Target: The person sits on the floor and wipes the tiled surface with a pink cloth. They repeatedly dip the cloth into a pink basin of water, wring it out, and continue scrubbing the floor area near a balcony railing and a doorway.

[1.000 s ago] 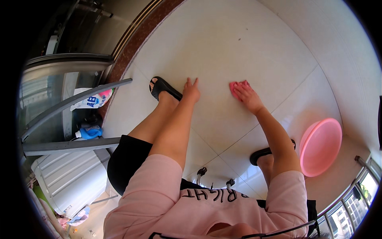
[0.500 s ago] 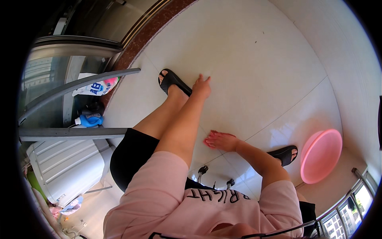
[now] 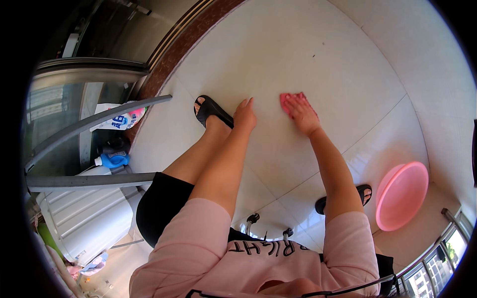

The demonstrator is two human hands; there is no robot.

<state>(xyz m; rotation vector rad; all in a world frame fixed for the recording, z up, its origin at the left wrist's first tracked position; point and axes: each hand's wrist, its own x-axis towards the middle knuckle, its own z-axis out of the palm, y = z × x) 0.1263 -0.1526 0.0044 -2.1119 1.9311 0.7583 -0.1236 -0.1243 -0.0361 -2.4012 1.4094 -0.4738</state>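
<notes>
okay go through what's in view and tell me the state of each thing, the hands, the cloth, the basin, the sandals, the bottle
right hand: flat, pressing the pink cloth to the floor tile
pink cloth: crumpled, partly under the fingers
left hand: empty, braced by the left ankle
pink basin: on the floor, tilted, apart from both hands
black sandals: worn
blue-capped bottle: closed, lying down

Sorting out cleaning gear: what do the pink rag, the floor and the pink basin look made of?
Pink rag: soft cloth, crumpled under the right hand. Floor: glossy pale tile, with joint lines and reflections. Pink basin: likely smooth moulded plastic.
</notes>
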